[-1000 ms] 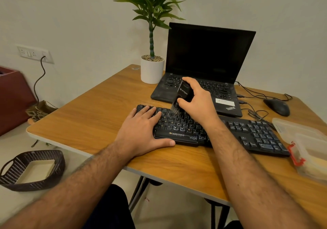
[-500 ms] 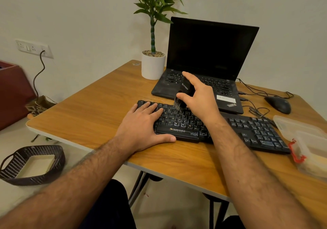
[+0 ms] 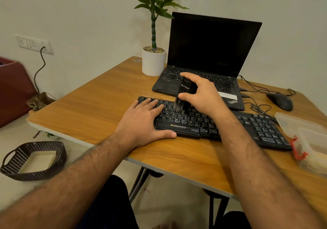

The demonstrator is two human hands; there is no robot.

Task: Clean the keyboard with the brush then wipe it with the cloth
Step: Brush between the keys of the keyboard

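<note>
**K:** Scanning left to right: woven basket [image 3: 33, 159] on the floor, wall socket [image 3: 33, 43] with a cable plugged in, then the tabletop [image 3: 92, 112]. Left hand [image 3: 141, 122] lies flat, fingers straight, on the left end of the keyboard [image 3: 212, 124], thumb along its front edge. Pinning it, I'd say.

**R:** Brush?

**K:** Brush [image 3: 184, 94] is in the right hand [image 3: 203, 94], fingers and thumb curled round the black handle. Bristles are down on the upper key rows, just right of the left hand's fingertips. Bristle tips are blurred.

**R:** So step one.

**K:** Brushing step, my read. Bristles sit on the left-centre block; number pad end is to the right, under and past the right forearm. No sign of wiping yet.

**R:** Next move?

**K:** Probably work the bristles rightward row by row, light pressure, left hand bracing so the board doesn't slide. Behind: potted plant [image 3: 154, 59], open laptop [image 3: 208, 59], screen dark. Mouse [image 3: 280, 101] and loose cables far right.

**R:** Cloth?

**K:** Can't pick it out. Clear plastic containers [image 3: 304, 136] at the right edge, one with a red clip; contents unclear.
</note>
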